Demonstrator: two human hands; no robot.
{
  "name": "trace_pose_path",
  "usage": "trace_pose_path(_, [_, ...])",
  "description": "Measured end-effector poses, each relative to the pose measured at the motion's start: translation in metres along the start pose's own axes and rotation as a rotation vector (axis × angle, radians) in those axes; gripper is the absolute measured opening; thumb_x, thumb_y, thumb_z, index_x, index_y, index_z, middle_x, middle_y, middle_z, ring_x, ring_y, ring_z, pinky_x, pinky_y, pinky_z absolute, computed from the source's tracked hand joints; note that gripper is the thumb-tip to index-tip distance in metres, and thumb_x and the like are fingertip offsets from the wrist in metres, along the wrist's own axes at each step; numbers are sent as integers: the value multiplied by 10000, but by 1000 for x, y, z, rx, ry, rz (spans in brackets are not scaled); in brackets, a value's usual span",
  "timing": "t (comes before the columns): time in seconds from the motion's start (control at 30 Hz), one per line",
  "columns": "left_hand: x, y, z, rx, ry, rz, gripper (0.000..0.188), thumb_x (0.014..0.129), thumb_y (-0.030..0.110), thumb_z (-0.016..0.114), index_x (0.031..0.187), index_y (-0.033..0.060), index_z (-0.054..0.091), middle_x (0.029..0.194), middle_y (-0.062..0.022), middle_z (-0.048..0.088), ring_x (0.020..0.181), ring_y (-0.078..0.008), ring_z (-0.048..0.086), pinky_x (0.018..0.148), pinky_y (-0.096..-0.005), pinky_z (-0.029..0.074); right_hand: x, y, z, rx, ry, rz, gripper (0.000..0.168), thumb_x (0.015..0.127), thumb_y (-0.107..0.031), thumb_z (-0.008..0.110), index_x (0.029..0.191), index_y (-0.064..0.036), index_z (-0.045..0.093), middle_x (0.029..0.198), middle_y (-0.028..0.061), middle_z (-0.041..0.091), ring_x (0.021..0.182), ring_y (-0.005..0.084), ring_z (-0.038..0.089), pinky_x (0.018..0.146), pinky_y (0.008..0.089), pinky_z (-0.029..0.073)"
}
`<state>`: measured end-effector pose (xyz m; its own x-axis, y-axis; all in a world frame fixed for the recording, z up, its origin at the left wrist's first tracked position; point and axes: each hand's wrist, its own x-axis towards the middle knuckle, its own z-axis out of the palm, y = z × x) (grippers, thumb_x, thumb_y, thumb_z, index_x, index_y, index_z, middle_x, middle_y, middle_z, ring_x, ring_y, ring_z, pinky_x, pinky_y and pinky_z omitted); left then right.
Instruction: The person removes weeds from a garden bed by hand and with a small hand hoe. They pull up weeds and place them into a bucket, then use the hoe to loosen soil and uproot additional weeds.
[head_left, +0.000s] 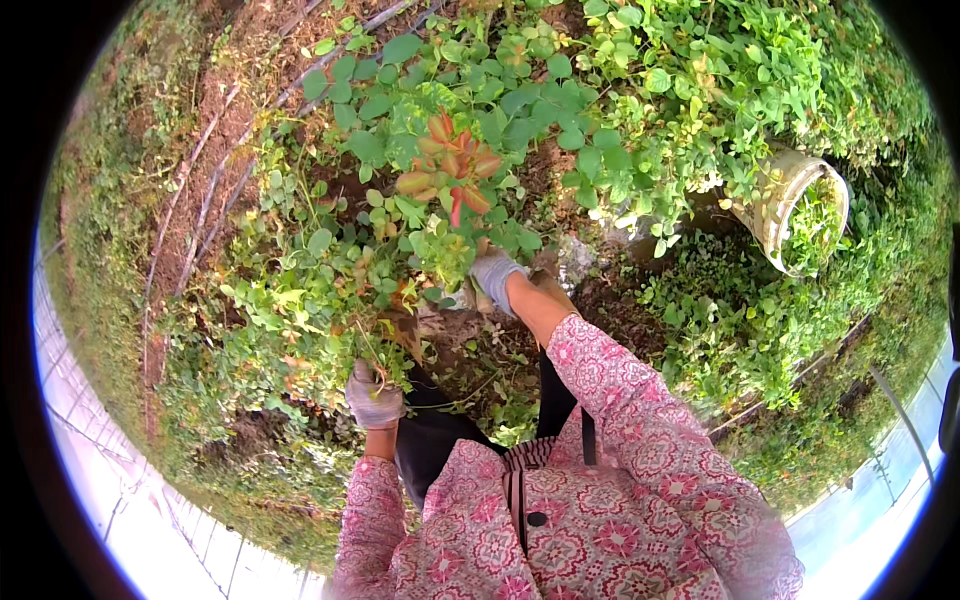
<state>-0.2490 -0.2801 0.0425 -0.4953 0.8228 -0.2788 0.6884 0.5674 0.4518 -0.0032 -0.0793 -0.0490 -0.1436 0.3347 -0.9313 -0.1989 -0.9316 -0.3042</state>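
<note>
My left hand (373, 396), in a thin grey glove, is closed around a bunch of leafy green stems (375, 352) at the left. Thin pale strands trail from this bunch beside my thumb. Ahead of my body, my right hand (496, 276), gloved alike, reaches in at the base of the foliage. Leaves cover its fingertips, so I cannot see whether it grips anything. Just beyond it stands a shrub shoot with red-orange young leaves (450, 161). Broad dark green leaves (517, 112) spread around and behind that shoot.
A pale plastic bucket (780, 187) leans over at the right, with green plants (814, 221) in its mouth. Dense low growth (720, 330) covers the ground there. Long thin pipes or hoses (217, 180) run along the bare soil at the left. Translucent sheeting (142, 510) borders the plot.
</note>
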Motion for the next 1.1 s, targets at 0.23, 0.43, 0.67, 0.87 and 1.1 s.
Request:
trace_pose_path(0.23, [1,31,-22,288,65,25,255,637,235,659,749,75,497,578,-123,489,519,-333,498,475,-399,387,54,56,-56,-440,119,161,405,802,-343,517,1045,-18,520,930,161,589,857,269,569,726,337,446])
trace_pose_path(0.43, [5,43,-13,253,21,55,244,624,211,657,754,89,490,576,-121,503,518,-330,508,475,-393,395,62,56,-23,185,-30,310,246,785,-236,566,943,-50,541,836,109,584,718,223,596,580,332,452])
trace_pose_path(0.67, [-3,34,1,223,22,43,219,637,193,627,701,70,457,548,-135,475,501,-350,487,461,-412,379,-24,3,32,-208,-541,332,185,805,-209,557,888,-53,501,713,97,557,546,233,579,435,368,447])
trace_pose_path(0.87, [11,86,-1,327,33,63,166,580,113,562,713,81,468,559,-138,482,532,-361,492,485,-425,396,-22,1,-60,656,-14,289,129,854,-210,501,753,-131,508,548,-7,505,458,138,495,375,280,386])
trace_pose_path(1.1, [18,155,-9,197,79,156,193,585,92,552,763,86,478,551,-124,492,560,-346,525,515,-421,425,-146,-69,-147,928,-396,262,285,853,-369,506,715,-124,458,576,-54,395,474,88,421,447,234,372])
